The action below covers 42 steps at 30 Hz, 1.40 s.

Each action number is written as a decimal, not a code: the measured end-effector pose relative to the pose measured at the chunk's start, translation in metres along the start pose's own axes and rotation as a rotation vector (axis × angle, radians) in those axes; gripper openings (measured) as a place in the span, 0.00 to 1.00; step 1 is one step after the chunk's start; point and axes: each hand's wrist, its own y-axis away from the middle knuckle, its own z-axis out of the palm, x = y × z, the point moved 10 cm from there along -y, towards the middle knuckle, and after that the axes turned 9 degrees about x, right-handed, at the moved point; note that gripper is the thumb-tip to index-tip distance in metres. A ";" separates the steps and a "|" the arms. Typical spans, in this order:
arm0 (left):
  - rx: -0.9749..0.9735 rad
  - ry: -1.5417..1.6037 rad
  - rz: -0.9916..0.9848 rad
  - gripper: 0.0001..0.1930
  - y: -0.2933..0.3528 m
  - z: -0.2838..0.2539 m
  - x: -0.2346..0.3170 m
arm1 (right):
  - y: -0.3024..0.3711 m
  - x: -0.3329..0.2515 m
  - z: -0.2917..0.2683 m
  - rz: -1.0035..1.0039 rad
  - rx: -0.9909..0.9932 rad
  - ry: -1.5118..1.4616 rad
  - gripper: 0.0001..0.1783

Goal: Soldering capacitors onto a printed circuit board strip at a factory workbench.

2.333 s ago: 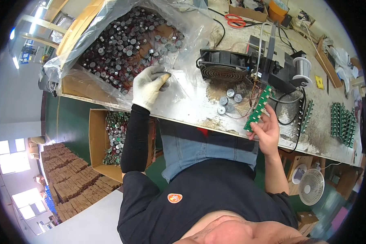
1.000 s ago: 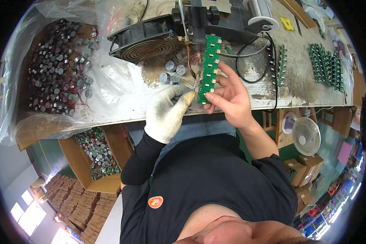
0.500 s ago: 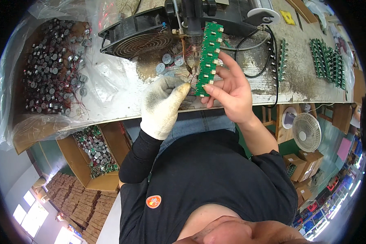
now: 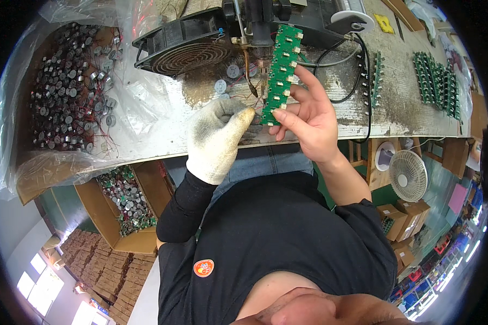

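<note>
So the gloved left hand (image 4: 217, 135) has thumb and fingertips pressed together right by the lower end of one green circuit board (image 4: 282, 76); can't tell what's in that pinch. Bare right hand (image 4: 309, 116) has the board's lower right edge between thumb and fingers, standing on a slant at the front of the bench (image 4: 412, 123). Compared with half a second ago, the board's a touch higher and its top leans further right. Roughly two seconds back the glove was over at the carton of discs.

Just past the glove I count two clear silver discs (image 4: 220, 86), others partly hidden, plus one copper-coloured rod (image 4: 247, 65) left of the board and one black fan (image 4: 187, 58). The board pile (image 4: 436, 84) far right overlaps too much to count.

Containers: the plastic-lined carton (image 4: 27, 190) on the bench is loaded with wired discs (image 4: 70, 86), way too many to count. Lower carton (image 4: 95, 212) has discs mixed with green bits (image 4: 127, 203).
</note>
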 end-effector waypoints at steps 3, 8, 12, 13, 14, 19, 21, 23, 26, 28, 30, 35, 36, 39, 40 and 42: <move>-0.013 0.080 -0.025 0.09 0.000 0.003 -0.005 | 0.002 0.002 -0.002 0.007 0.000 0.004 0.40; -0.017 0.058 -0.051 0.09 0.002 0.002 -0.009 | 0.005 0.006 -0.004 0.001 0.012 -0.009 0.40; -0.005 -0.011 0.034 0.09 0.002 0.000 -0.005 | 0.005 0.007 -0.004 0.018 0.014 -0.019 0.40; -0.006 -0.005 0.036 0.09 0.002 0.000 -0.004 | 0.005 0.007 -0.004 0.016 0.018 -0.020 0.40; -0.004 0.002 0.037 0.08 0.002 0.001 -0.004 | 0.004 0.008 -0.003 0.024 0.007 -0.031 0.40; -0.003 -0.011 0.049 0.07 0.001 0.002 -0.002 | 0.005 0.009 0.000 0.047 -0.004 -0.046 0.40; -0.014 -0.051 0.068 0.07 -0.001 0.003 0.000 | 0.005 0.009 -0.001 0.042 0.001 -0.034 0.40; -0.026 -0.056 0.077 0.07 -0.001 0.007 0.002 | 0.005 0.010 -0.002 0.040 0.004 -0.030 0.40; -0.032 -0.081 0.082 0.08 -0.001 0.008 0.003 | 0.005 0.009 -0.001 0.035 0.002 -0.026 0.40; -0.037 -0.074 0.070 0.08 -0.002 0.009 0.001 | 0.005 0.009 -0.001 0.030 -0.001 -0.024 0.40; -0.043 -0.068 0.059 0.08 -0.002 0.009 -0.001 | 0.005 0.009 -0.002 0.024 -0.003 -0.032 0.40; -0.066 -0.018 0.049 0.09 -0.001 0.007 -0.001 | 0.004 0.009 -0.004 0.031 0.004 -0.036 0.40; -0.070 -0.021 0.048 0.09 0.000 0.007 -0.001 | 0.005 0.009 -0.004 0.036 0.005 -0.041 0.40; -0.003 0.072 -0.006 0.12 0.003 -0.003 -0.005 | 0.004 0.010 -0.005 0.033 0.005 -0.024 0.39; -0.007 0.070 -0.009 0.12 0.003 -0.002 -0.005 | 0.005 0.010 -0.006 0.034 0.010 -0.024 0.39; -0.031 0.092 -0.018 0.11 0.003 0.001 -0.006 | 0.005 0.010 -0.004 0.041 0.010 -0.032 0.39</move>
